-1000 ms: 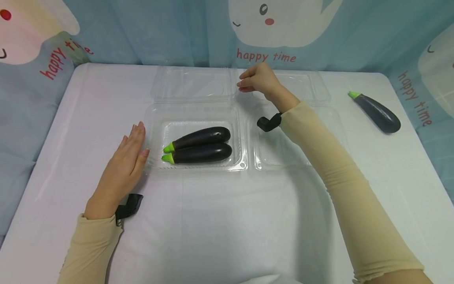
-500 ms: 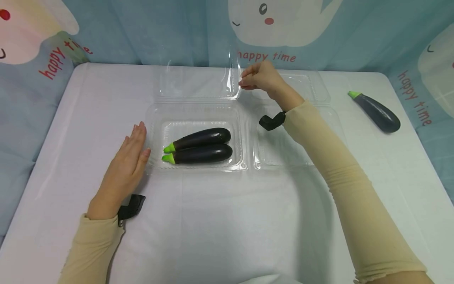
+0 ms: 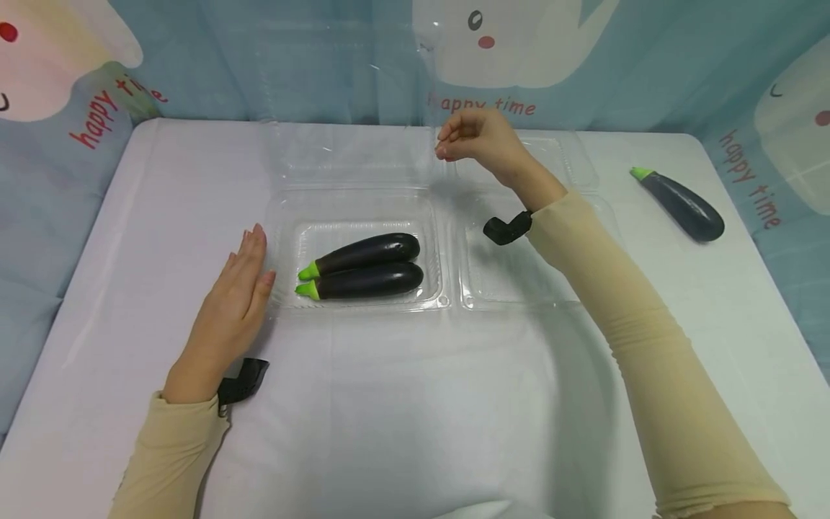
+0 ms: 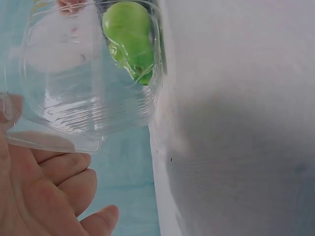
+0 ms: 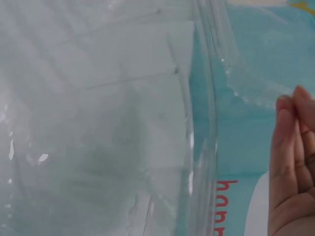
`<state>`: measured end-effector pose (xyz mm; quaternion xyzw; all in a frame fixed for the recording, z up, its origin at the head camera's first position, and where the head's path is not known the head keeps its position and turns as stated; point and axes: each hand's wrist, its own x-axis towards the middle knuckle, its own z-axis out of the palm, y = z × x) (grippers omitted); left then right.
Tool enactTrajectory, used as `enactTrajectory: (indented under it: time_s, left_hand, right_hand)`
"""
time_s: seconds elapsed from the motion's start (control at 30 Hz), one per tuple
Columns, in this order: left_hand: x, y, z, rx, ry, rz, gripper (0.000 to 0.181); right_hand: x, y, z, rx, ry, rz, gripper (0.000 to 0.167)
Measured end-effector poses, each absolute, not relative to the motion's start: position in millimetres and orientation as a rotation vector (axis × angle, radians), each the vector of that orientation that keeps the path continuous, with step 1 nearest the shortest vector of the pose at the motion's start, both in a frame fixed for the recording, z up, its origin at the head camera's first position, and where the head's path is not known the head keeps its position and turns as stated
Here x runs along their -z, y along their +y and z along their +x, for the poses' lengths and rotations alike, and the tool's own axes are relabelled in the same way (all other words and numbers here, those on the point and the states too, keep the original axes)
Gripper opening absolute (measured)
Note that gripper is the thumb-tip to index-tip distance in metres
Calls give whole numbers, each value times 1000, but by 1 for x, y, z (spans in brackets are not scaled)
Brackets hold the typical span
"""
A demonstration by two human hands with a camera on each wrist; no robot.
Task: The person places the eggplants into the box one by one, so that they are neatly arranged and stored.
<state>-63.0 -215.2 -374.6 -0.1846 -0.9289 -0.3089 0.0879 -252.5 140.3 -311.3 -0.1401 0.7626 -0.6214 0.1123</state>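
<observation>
Two dark eggplants (image 3: 371, 252) with green stems lie side by side in the base of the left clear container (image 3: 357, 308). Its hinged lid (image 3: 350, 160) stands raised behind, with its right corner pinched between the thumb and fingertips of the right hand (image 3: 486, 144); the right wrist view shows that hand (image 5: 295, 167) at the lid's corner (image 5: 251, 91). The left hand (image 3: 223, 310) lies with straight fingers along the container's left side. In the left wrist view, the left hand (image 4: 49, 196) is at the clear rim, near a green stem (image 4: 129, 29).
A second clear container (image 3: 519, 288) lies unfolded to the right, partly beneath the right forearm. Another eggplant (image 3: 684, 205) rests at the table's far right. A blue printed curtain (image 3: 311, 65) hangs behind the white table (image 3: 402, 404).
The left container's lid has swung up from lying back on the table, its corner in the right hand. The right hand has shifted slightly; the left hand has hardly moved.
</observation>
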Motion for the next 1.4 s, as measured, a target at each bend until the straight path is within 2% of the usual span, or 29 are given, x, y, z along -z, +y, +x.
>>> enactTrajectory:
  time_s: [0.47,0.67,0.8,0.93,1.07,1.3,1.4]
  left_hand:
    - [373,-214,-62,997,-2796,-414,56]
    - [368,-219,-62,1181,-2752,-164,42]
    - [366,-227,-62,1451,-2700,-52,35]
    - [362,-236,-61,1927,-2460,7,35]
    - [359,-242,-62,2244,-2236,0,34]
    - [357,-246,-63,2297,-2303,-89,46]
    - [358,-246,-63,2321,-2318,-107,45]
  right_hand:
    - [315,152,-243,1692,2251,-668,4]
    - [315,155,-237,1634,2242,-744,6]
    - [314,155,-232,1580,2273,-804,5]
    - [313,154,-227,1501,2349,-917,7]
    - [312,155,-222,1345,2449,-1056,12]
    - [313,154,-215,1112,2540,-1273,10]
    - [312,152,-213,1018,2556,-1326,8]
